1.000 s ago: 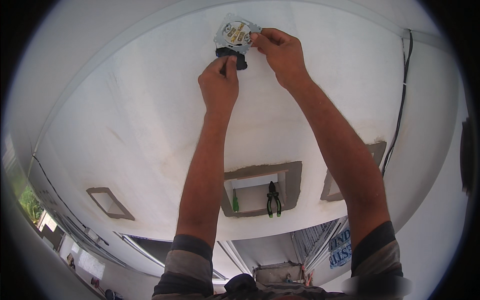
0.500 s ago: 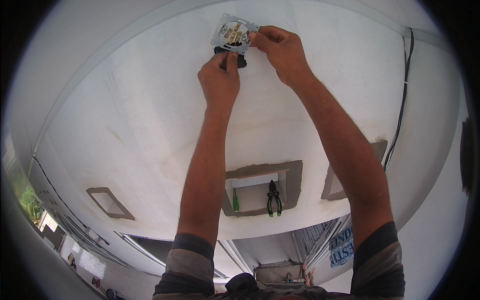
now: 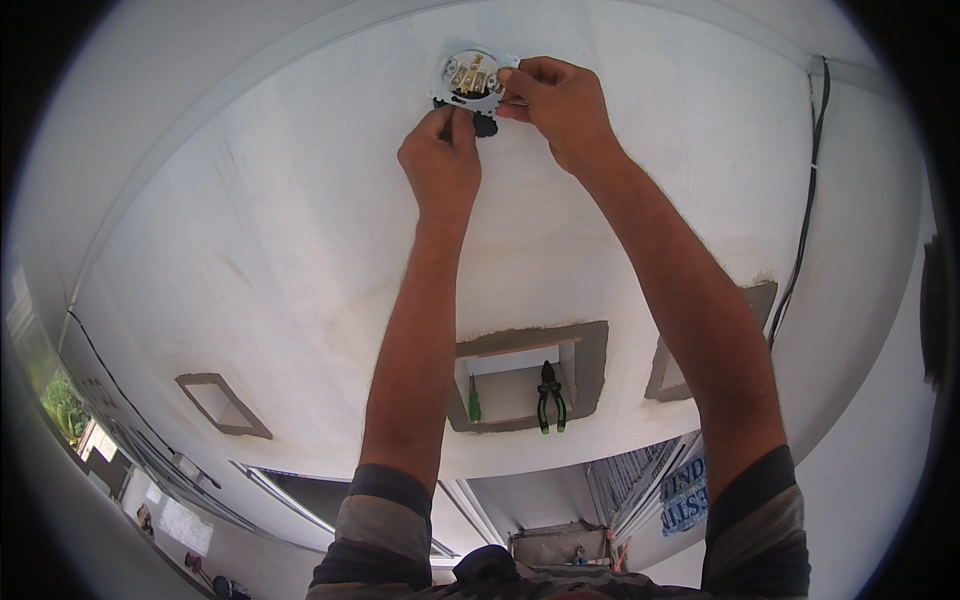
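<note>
A round socket insert with brass contacts and a metal mounting frame (image 3: 473, 77) is held against the upper wall. My right hand (image 3: 565, 105) pinches the frame's right edge between thumb and fingers. Just below the frame, my left hand (image 3: 440, 160) is closed, its thumb and fingertips meeting at the lower edge. A black part (image 3: 486, 126), whose kind I cannot make out, shows beneath the frame, mostly hidden by it and by my left fingers. Both arms are raised.
Lower on the wall, a recessed opening with a cement border (image 3: 588, 400) holds pliers with black-green handles (image 3: 550, 398) and a green-handled tool (image 3: 474, 402). Smaller openings lie left (image 3: 245, 425) and right, the latter partly behind my right arm. Black cables (image 3: 815, 165) hang at the right.
The frame has tilted, so its face looks flatter and its upper corner has dropped slightly. Both hands keep their places with only a small shift.
</note>
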Demonstrator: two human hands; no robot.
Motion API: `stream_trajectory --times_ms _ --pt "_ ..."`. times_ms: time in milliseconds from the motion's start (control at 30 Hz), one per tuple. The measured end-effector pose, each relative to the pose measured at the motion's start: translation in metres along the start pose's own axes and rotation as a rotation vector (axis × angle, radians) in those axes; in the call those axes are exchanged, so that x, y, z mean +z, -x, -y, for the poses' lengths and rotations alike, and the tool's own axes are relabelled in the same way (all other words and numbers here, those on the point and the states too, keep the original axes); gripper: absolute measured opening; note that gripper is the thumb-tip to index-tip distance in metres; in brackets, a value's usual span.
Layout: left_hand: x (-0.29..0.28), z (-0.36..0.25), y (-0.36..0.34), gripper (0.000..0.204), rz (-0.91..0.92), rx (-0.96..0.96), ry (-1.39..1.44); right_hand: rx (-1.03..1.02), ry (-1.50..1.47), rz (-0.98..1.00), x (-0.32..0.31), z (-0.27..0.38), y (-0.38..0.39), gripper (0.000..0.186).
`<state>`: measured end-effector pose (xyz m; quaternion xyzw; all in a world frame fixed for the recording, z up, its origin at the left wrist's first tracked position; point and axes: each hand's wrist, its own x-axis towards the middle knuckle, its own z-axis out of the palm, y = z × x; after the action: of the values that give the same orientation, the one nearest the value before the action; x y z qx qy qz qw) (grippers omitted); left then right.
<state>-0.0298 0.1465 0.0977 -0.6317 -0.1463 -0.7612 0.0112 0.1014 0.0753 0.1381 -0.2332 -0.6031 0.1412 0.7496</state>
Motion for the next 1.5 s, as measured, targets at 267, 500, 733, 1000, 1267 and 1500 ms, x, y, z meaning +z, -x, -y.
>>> stream_trajectory --times_ms 267,500,733,1000,1267,1500 --pt "-0.015 -0.008 0.003 0.022 -0.138 -0.192 0.207 0.016 0.032 0.017 0.004 0.001 0.004 0.023" --pt "-0.029 -0.012 -0.004 0.026 0.121 -0.323 0.316 0.002 0.048 0.02 0.004 0.001 0.005 0.024" --pt "-0.037 -0.01 -0.013 0.024 0.218 -0.308 0.233 0.01 -0.038 0.025 0.002 -0.005 0.007 0.024" --pt "-0.046 -0.011 -0.031 0.022 0.363 -0.256 0.137 0.02 0.007 0.048 -0.007 -0.007 0.003 0.024" --pt "-0.045 -0.013 -0.024 0.025 0.36 -0.236 0.025 -0.019 -0.063 0.017 -0.002 -0.013 0.003 0.025" --pt "-0.051 -0.014 -0.028 0.025 0.416 -0.235 -0.042 0.038 -0.157 0.028 0.0 -0.017 0.005 0.026"
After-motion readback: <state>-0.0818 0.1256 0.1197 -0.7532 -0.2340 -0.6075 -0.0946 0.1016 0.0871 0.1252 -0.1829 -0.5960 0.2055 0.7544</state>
